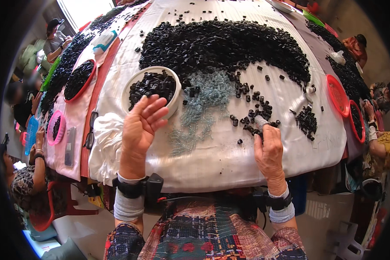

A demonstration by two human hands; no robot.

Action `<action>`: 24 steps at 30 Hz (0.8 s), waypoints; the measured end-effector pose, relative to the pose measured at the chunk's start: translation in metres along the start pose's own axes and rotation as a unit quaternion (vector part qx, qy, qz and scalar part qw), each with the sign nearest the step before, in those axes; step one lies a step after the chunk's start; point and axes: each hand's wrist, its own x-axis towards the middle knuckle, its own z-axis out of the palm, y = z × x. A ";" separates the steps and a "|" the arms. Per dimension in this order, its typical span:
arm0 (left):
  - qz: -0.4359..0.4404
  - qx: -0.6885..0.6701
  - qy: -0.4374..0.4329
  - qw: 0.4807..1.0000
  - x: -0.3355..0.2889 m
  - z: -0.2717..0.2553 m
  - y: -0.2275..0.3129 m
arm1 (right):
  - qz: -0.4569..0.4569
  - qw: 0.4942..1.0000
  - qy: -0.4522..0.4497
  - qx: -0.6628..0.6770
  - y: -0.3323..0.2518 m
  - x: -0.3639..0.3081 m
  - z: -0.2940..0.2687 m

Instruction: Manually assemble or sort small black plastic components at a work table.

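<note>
My left hand (pixel 144 123) is raised with its palm turned up and fingers apart, beside a round white bowl (pixel 176 99) filled with small black tubular pieces (pixel 149 86). Nothing plainly shows in that palm. Over a loose cluster of short black cylinders (pixel 249 119) reaches my right hand (pixel 269 149). A whitish wrapping covers its index finger, which stretches among the pieces with the thumb apart from it. Between the hands, a spread of small clear bluish pieces (pixel 208 99) runs down the white cloth (pixel 195 173).
A large heap of black pieces (pixel 221 45) covers the far side. White fabric (pixel 108 145) is bunched at the left, near eyeglasses (pixel 90 136) and a phone (pixel 69 147). A small black pile (pixel 307 121) lies right. Red baskets (pixel 337 96) and other people flank the table.
</note>
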 end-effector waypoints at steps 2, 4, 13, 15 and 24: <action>0.009 0.001 -0.013 1.000 0.002 0.001 0.000 | -0.035 0.999 -0.028 -0.020 -0.001 0.003 0.002; 0.016 0.001 -0.023 1.000 0.000 0.003 -0.003 | -0.033 0.998 -0.047 -0.021 -0.004 0.008 0.003; -0.085 0.047 -0.162 0.982 -0.034 0.024 -0.060 | -0.082 0.991 -0.094 -0.045 -0.013 0.025 0.021; -0.153 0.071 -0.177 0.970 -0.037 0.026 -0.072 | -0.088 0.989 -0.107 -0.054 -0.014 0.025 0.023; -0.175 0.129 -0.163 0.962 -0.042 0.034 -0.090 | -0.100 0.989 -0.101 -0.032 -0.030 0.020 0.026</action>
